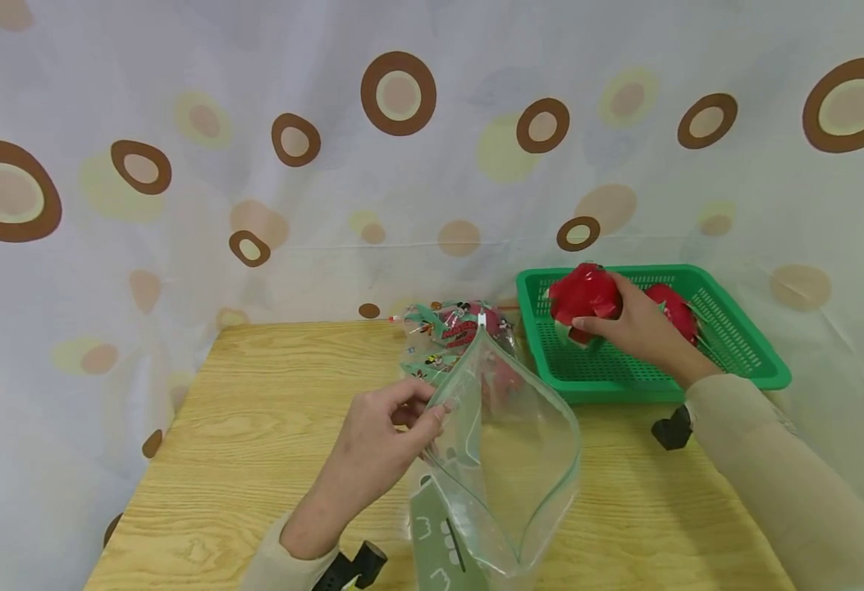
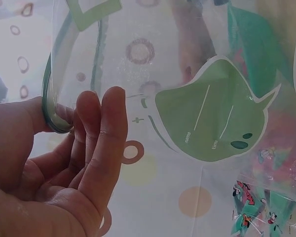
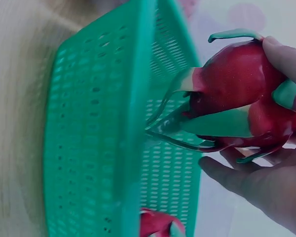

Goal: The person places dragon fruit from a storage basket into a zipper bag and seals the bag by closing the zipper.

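My left hand (image 1: 383, 447) pinches the left rim of a clear zip bag (image 1: 542, 435), whose mouth gapes wide above the table. Green cartoon shapes are printed on the bag, and one green print (image 2: 212, 113) faces the left wrist camera. With my right hand (image 1: 642, 328) I grip a red dragon fruit (image 3: 237, 89) with green-tipped scales, held over the left part of a green plastic basket (image 1: 653, 392). A second dragon fruit (image 1: 671, 312) lies in that basket, partly hidden behind my right hand and wrist.
Behind the zip bag, against the basket's left side, lies a clear printed bag (image 1: 420, 349) with something reddish in it. All stand on a wood-grain table (image 1: 276, 394). A patterned curtain (image 1: 402, 189) hangs along the table's back edge.
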The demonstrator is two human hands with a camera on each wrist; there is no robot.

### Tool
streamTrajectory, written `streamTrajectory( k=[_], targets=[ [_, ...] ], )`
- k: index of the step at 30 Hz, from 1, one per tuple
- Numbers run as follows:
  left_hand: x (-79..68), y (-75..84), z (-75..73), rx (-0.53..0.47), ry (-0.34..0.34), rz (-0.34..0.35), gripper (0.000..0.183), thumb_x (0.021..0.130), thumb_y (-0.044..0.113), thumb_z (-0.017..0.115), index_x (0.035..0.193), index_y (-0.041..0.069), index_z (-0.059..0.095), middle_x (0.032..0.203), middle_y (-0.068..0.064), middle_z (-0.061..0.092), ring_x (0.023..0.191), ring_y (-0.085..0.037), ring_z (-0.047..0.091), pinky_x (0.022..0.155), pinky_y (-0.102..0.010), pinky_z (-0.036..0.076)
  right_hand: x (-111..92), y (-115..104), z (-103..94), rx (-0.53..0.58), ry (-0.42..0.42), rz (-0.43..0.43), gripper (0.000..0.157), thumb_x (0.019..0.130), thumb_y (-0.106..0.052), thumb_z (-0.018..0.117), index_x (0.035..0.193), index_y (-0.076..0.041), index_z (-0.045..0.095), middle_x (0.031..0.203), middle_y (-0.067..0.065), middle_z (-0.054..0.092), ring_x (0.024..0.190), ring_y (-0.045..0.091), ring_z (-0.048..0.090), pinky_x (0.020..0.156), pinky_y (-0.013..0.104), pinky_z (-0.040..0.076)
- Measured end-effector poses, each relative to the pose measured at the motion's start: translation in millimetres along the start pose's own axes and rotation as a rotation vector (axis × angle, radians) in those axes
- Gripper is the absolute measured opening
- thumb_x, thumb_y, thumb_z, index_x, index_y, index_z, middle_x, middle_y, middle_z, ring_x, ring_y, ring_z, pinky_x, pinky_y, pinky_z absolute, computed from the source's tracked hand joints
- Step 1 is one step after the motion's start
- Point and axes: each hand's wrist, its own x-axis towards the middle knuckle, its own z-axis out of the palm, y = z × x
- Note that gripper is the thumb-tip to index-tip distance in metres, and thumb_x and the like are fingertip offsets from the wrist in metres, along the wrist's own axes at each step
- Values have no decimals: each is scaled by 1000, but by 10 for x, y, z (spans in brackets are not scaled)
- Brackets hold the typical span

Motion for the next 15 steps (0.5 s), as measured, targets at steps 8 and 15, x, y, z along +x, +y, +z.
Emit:
streamTrajectory(
  k=[8,15],
  targets=[
    [6,1,21,-5,2,-9,5,93,13,66,92,10,70,76,-5,69,61,-8,67,56,-24,56,-132,-167,-177,150,15,64,99,91,-56,63,159,-12,7,151,21,37,130,40,41,93,46,55],
    [24,0,44,-39,0,-28,6,93,13,66,93,8,70,77,-7,68,60,-10,67,57,-25,57,-300,-310,-353,240,47,12,80,97,-46,57,156,-10,17,146,17,42,118,30,50,77,20,55]
  ],
)
